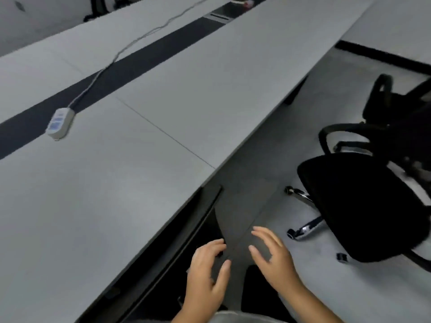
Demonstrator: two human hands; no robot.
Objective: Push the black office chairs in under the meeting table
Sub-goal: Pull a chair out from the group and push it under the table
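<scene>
Head view | both hands empty | chair (363, 210) beside table (140, 183)

The meeting table (163, 94) has a smooth, matt grey top with a darker matt strip along its middle. The nearest office chair (363, 206) has a matt black seat, seemingly cloth, and glossy chromed metal legs (310, 226). The power strip (59, 122) looks like white plastic.

Grey meeting table (163, 94) with white power strip (59, 123), black chairs (363, 206) on grey floor (326, 287)
</scene>
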